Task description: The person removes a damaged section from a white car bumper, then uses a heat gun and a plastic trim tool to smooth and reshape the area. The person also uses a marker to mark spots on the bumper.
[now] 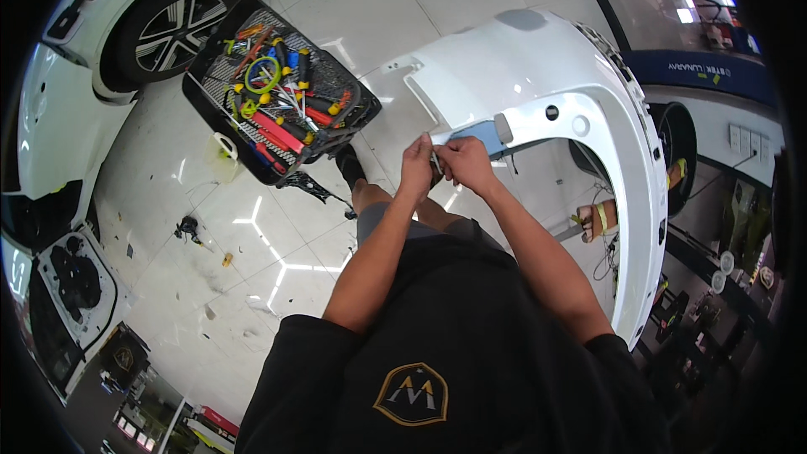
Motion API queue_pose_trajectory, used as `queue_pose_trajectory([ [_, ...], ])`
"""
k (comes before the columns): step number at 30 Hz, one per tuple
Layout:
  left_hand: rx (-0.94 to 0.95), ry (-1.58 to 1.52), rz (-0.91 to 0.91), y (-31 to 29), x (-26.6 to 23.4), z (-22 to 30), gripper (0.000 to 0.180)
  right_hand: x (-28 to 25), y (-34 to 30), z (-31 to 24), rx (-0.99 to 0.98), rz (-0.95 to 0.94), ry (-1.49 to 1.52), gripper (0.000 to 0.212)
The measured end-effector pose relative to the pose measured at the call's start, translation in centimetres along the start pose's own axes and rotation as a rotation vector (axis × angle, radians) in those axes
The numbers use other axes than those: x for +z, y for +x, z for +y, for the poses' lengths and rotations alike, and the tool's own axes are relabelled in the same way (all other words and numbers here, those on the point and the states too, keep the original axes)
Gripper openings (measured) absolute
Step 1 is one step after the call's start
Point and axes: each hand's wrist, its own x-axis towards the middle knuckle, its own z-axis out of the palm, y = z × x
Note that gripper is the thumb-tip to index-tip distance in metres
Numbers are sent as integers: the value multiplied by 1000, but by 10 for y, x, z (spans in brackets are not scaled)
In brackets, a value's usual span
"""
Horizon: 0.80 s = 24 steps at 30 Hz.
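A large white car bumper (483,59) curves from in front of me round to my right. A smooth blue patch (482,136) shows at its near left end, beside a small grey piece (503,128). Right at that end, my left hand (418,166) is closed with its fingers bent in a pinch. Close against it, my right hand (465,164) is also closed, thumb and fingertips pressed together just below the blue patch. Whatever lies between the fingertips is small and mostly hidden, so I cannot tell what it is.
A black mesh tool cart (244,17) heaped with hand tools stands at front left, near a white car's wheel (181,34). A clear container (223,155) is beside it. Small parts (189,229) litter the tiled floor. Part of another person's limb (598,220) shows through the bumper's opening.
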Motion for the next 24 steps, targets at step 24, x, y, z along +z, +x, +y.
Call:
queue_pose_trajectory([
  [24, 7, -122, 126, -1, 9, -8, 40, -28, -16, 40, 36, -177, 475, 35],
])
